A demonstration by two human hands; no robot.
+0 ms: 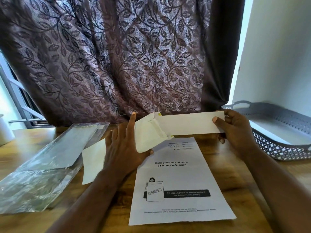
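My right hand grips the right end of a folded white paper, thumb on its front, and holds it above the table. The paper's left end sits in the open mouth of a white envelope. My left hand holds that envelope, thumb under its lower edge and index finger pointing up along its left side. Below both lies a printed sheet flat on the wooden table, with text and a "confidential" drawing.
A clear plastic sleeve of envelopes lies at the left, a loose white envelope beside it. A grey perforated basket stands at the right. A leaf-patterned curtain hangs behind the table. A white object stands far left.
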